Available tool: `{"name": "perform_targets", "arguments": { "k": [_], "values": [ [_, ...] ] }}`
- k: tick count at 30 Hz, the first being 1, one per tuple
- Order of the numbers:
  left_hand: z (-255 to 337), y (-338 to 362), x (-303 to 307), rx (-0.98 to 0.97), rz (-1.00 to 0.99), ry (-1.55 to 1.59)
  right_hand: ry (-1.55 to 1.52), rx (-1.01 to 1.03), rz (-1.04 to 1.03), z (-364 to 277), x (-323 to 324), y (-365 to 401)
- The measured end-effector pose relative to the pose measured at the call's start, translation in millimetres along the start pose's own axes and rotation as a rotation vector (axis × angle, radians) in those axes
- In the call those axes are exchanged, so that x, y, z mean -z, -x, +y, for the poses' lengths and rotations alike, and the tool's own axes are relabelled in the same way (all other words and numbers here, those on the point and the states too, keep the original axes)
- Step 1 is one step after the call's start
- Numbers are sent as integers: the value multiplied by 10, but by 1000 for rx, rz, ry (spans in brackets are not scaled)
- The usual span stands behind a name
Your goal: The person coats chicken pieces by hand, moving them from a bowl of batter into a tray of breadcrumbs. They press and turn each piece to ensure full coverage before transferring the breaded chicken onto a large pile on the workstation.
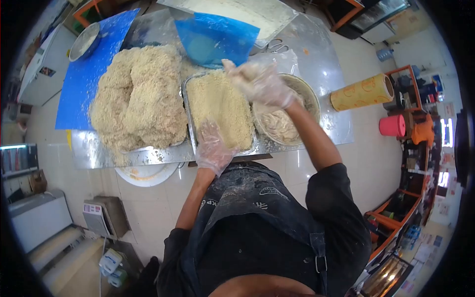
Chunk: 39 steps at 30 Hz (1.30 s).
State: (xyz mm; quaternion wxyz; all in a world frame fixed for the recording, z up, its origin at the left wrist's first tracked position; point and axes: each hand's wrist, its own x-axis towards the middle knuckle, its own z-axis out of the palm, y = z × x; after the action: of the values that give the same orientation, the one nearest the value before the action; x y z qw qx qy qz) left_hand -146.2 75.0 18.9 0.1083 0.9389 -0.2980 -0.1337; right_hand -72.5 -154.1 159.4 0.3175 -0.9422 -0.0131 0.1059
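A metal tray (190, 126) filled with breadcrumbs stands at the near edge of the steel table (326, 123). My left hand (213, 147), in a clear plastic glove, rests flat on the crumbs at the tray's near end, fingers spread. My right hand (260, 82), also gloved, hovers above the tray's far right corner and the round metal bowl (310, 99) of pale battered pieces. Its fingers are loosely curled and coated with crumbs; whether it holds a piece I cannot tell. A big heap of breaded pieces (141, 96) lies left of the tray.
A blue plastic bag (215, 37) and a white tray (247, 12) sit at the table's far side. A blue board (81, 81) with a metal bowl (84, 42) lies at the left. A yellow roll (361, 91) stands at the right, a white bucket (146, 175) below the table.
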Motion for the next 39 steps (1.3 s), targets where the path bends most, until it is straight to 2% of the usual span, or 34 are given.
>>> {"name": "perform_targets", "arguments": {
  "k": [2,7,8,10,11,13,14,17,20,22,24,26,29,32,35,38,39],
  "values": [
    [46,-55,79,67,-39,-16,135,250,-24,51,-557,-30],
    [-114,-140,158,182,-90,27,275,563,94,670,-1210,361],
    [-122,-149,208,198,-96,11,339,516,168,759,-1220,453],
    [-256,-302,-96,237,-154,52,468,417,329,893,-1178,621],
    [-324,-396,-188,254,-179,70,203,346,411,764,-1011,759],
    [-411,-518,-125,273,-29,223,1,146,542,610,-660,1029],
    [-427,-559,-103,283,39,301,65,13,587,676,-581,1154],
    [-312,-770,353,187,228,369,-57,-109,753,991,-611,1377],
    [-260,-981,566,202,219,223,-238,-240,784,1269,-741,1498],
    [-142,-816,529,223,-37,72,64,-195,730,1342,-798,1527],
    [-26,-661,383,239,-168,-25,397,-85,683,1383,-849,1569],
    [-37,-549,47,258,-183,-64,753,91,625,1389,-936,1644],
    [-159,-519,-89,255,-66,181,621,19,652,1436,-1049,1689],
    [-235,-586,77,224,-59,709,562,13,695,1419,-1019,1676],
    [-238,-763,317,301,128,1387,517,-15,660,1396,-976,1673],
    [-136,-910,709,218,147,1376,585,53,667,1393,-960,1673],
    [-161,-957,673,115,188,1372,548,62,698,1380,-952,1665]
  ]
}}
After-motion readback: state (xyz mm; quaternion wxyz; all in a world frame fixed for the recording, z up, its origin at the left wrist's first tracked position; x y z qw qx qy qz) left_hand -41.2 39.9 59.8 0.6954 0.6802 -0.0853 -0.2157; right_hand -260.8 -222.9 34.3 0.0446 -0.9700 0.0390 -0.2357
